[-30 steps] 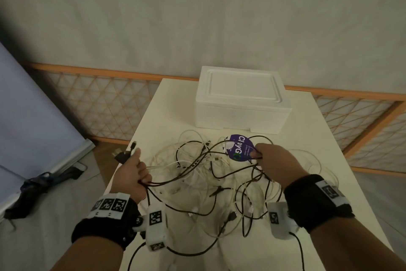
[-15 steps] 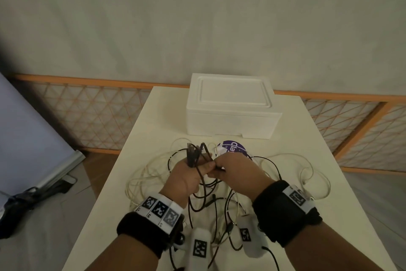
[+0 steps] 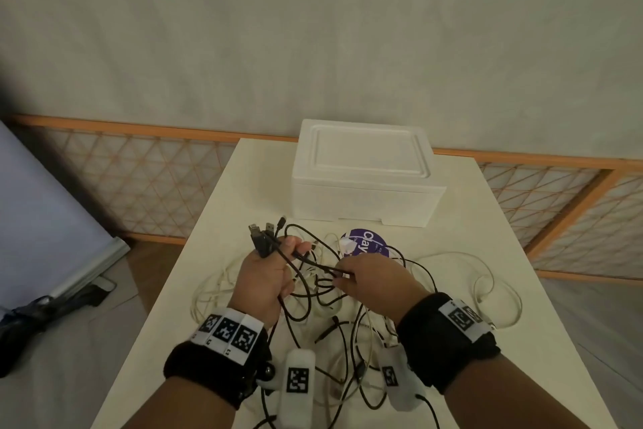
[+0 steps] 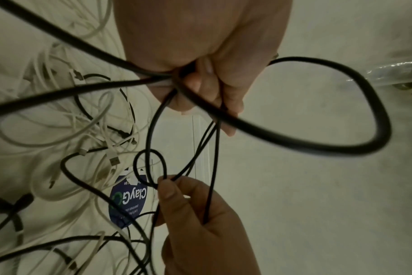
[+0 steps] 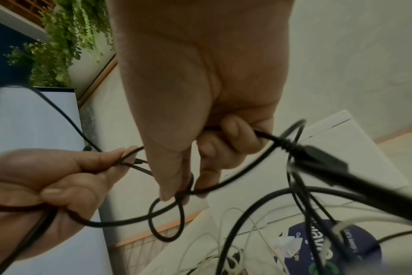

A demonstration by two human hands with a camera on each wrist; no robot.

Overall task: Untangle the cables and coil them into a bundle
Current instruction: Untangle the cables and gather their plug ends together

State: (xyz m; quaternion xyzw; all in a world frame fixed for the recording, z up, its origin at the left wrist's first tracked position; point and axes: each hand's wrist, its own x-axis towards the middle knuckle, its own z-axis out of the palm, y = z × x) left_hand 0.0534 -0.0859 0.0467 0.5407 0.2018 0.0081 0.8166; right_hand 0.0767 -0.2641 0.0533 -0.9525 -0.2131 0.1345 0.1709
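A tangle of black cables [image 3: 313,293] and white cables [image 3: 212,286] lies on the white table [image 3: 469,220]. My left hand [image 3: 278,265] grips several black cables, and their USB plugs [image 3: 262,237] stick up above my fist. In the left wrist view the left hand's fingers [image 4: 195,83] curl round the black strands. My right hand [image 3: 351,272], just to the right, pinches a thin black cable [image 4: 200,148] strung between the hands. Thumb and finger meet at a small loop [image 5: 167,219]. Both hands hover above the pile.
A white foam box [image 3: 362,171] stands at the back of the table. A round purple label [image 3: 365,242] lies among the cables beyond my right hand. An orange lattice fence [image 3: 139,178] runs behind the table. A grey board [image 3: 41,220] leans on the left.
My left hand came from the table's left edge to the middle with the black plugs. The right hand met it, and now the two have drawn slightly apart, stretching a black strand.
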